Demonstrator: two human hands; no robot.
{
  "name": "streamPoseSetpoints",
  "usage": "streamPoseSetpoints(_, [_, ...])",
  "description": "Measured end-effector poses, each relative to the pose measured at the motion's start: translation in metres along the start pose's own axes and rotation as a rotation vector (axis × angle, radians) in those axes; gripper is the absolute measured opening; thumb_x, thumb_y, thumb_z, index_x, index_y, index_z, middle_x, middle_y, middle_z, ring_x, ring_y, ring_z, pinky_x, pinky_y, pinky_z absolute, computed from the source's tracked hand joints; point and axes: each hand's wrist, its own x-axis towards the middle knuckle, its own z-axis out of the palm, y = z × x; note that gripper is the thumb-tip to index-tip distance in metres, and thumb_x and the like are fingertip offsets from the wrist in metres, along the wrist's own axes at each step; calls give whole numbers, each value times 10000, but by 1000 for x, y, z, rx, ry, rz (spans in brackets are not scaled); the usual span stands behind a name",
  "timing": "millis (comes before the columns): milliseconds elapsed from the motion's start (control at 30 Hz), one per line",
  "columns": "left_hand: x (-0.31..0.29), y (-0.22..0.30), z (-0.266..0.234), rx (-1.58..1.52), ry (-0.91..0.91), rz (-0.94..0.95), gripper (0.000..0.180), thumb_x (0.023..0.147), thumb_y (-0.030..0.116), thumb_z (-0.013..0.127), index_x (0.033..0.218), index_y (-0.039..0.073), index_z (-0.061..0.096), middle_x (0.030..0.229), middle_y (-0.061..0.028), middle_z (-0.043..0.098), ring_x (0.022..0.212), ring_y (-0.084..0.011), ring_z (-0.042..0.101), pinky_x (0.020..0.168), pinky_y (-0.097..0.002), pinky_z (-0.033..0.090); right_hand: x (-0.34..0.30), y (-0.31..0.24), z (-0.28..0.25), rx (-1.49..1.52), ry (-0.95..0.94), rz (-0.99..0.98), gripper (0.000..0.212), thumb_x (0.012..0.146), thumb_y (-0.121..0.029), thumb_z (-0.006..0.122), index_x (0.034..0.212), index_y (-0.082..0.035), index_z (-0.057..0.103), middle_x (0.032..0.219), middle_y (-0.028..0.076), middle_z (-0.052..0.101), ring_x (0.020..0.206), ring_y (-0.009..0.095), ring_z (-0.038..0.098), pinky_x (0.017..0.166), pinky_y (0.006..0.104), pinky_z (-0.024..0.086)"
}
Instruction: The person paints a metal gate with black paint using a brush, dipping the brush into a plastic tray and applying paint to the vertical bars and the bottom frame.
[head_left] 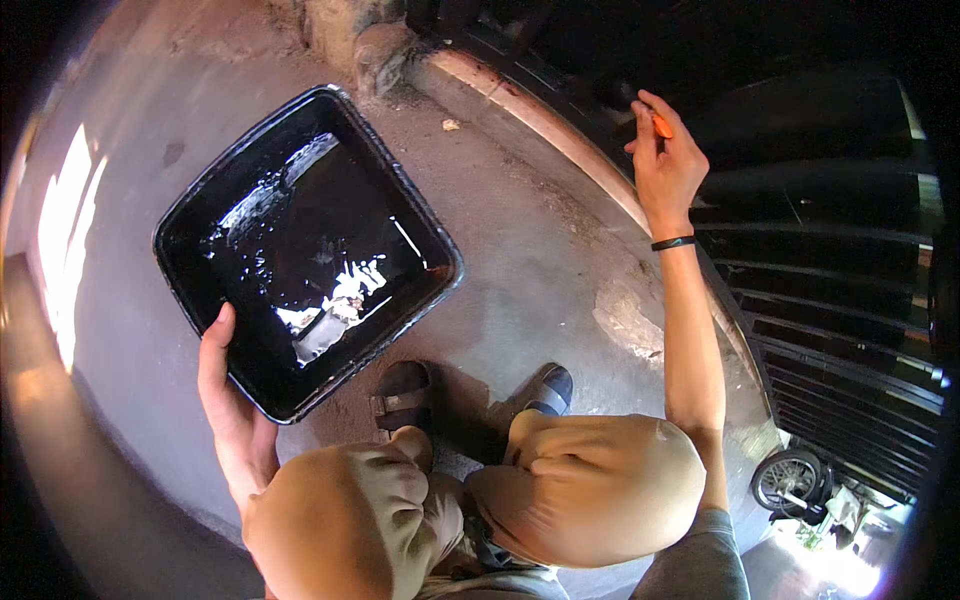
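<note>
Person squatting on the grey floor [520,260], a squarish black tray [375,170] out front on the left, glossy black liquid [300,235] in it catching bright reflections. Left hand [235,410] clamped on the tray's near-left edge, thumb up over the rim, fingers hidden underneath. Can't tell from here if the tray also rests on anything. Right hand [668,170] reached far out front-right, thumb and fingers pinched together on an orange-handled tool [661,125], probably a brush; its head is lost against the dark. Key relation: the tray lies well to the left of the right hand and a bit nearer the person, with floor between; left hand is the near one, right hand well apart from it. Tool's visible handle slants forward and left, out of the grip; tray is about as long as wide, no clear long axis, one corner turned toward the knees. Right hand is just beside the black slatted metal gate [830,300]; can't tell whether the tool touches it. Sandals [405,390] below, motorcycle wheel [787,480] far right.
</note>
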Motion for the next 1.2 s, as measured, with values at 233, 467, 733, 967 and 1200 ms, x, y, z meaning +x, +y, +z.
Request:
streamPoseSetpoints(233, [-2, -2, 7, 1, -41, -10, 571, 983, 352, 707, 1441, 35, 586, 1383, -135, 671, 1221, -306, 666, 1075, -477, 535, -17, 2, -10, -40, 151, -6, 195, 985, -118, 749, 1169, -60, 771, 1015, 127, 800, 875, 235, 791, 734, 317, 612])
streamPoseSetpoints(467, [-7, -2, 6, 42, -99, 29, 657, 987, 395, 686, 1507, 30, 516, 1440, -158, 632, 1267, -319, 647, 1096, -482, 522, -3, 3, -4, 121, 131, -3, 231, 971, -109, 767, 1200, -83, 760, 1050, 131, 792, 786, 228, 780, 684, 316, 615])
streamPoseSetpoints(733, [-10, 2, 5, -34, -105, -22, 564, 999, 345, 698, 1449, 26, 581, 1401, -136, 668, 1241, -301, 660, 1090, -465, 524, -10, -16, -36, -26, -85, 9, 211, 991, -129, 745, 1190, -64, 759, 1023, 138, 787, 776, 238, 767, 682, 319, 591])
streamPoseSetpoints(967, [-8, 4, -3, -32, -99, -30, 570, 990, 357, 709, 1441, 30, 587, 1384, -135, 679, 1215, -300, 675, 1073, -465, 537, -1, 15, -5, -7, -167, 2, 217, 1034, -138, 701, 1222, -43, 752, 1041, 112, 803, 659, 143, 731, 603, 262, 550])
streamPoseSetpoints(1200, [-6, 6, -11, -64, -84, -12, 560, 971, 358, 729, 1412, 32, 617, 1355, -134, 695, 1198, -290, 684, 1062, -458, 546, 8, 19, -8, -175, -253, -68, 200, 996, -227, 732, 1141, -92, 758, 1015, 151, 769, 858, 369, 748, 715, 430, 596])
